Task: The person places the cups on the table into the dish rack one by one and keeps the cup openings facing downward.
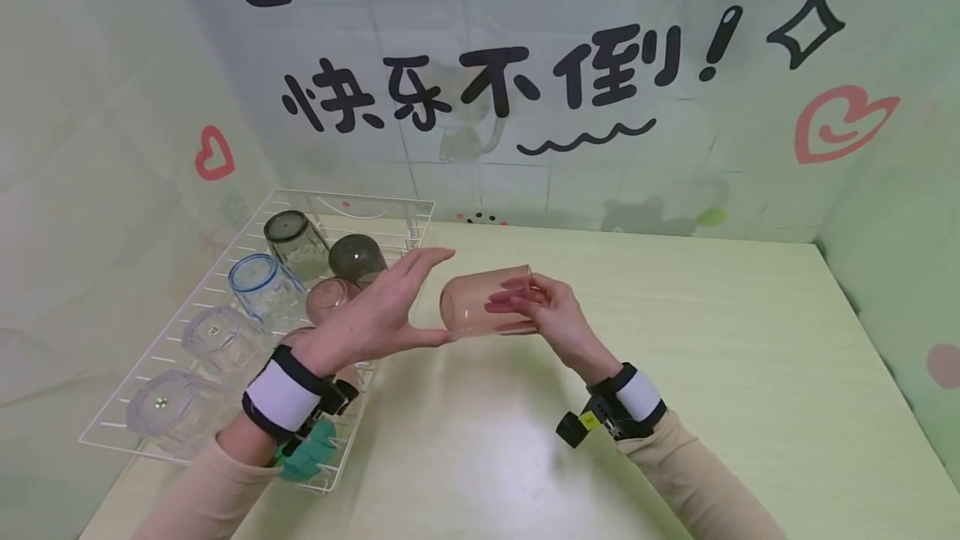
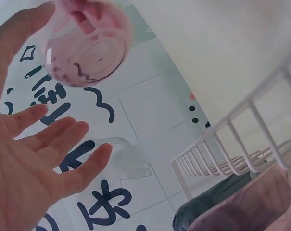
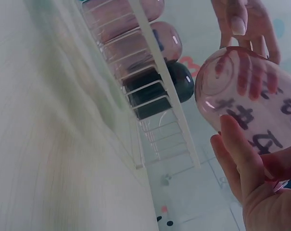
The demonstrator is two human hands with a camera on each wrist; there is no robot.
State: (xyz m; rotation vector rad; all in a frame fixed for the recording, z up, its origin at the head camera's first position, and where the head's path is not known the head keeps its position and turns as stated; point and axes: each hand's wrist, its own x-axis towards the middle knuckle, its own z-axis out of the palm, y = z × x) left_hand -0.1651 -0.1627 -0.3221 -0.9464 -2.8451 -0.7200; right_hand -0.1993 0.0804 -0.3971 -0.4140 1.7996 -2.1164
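Note:
A transparent pink drinking glass (image 1: pixel 474 300) lies tilted on its side in the air above the table, its base toward the left. My right hand (image 1: pixel 564 322) grips it at the rim end, and some fingers show through the pink wall. Opposite, my left hand (image 1: pixel 378 307) is spread wide, with its thumb tip right at the base in the head view. In the left wrist view, the left fingers (image 2: pixel 63 132) are apart and loosely bent beside the round base. The right wrist view shows the right hand's fingers (image 3: pixel 239 149) along the side of the glass.
At the left stands a white wire rack (image 1: pixel 408 205) with several upside-down glasses, among them a dark grey one (image 1: pixel 356 257), a blue-rimmed one (image 1: pixel 258 277) and clear ones (image 1: pixel 176 407). A green item (image 1: pixel 311 452) sits at its near end. Printed cloth walls border the pale table (image 1: pixel 712 357).

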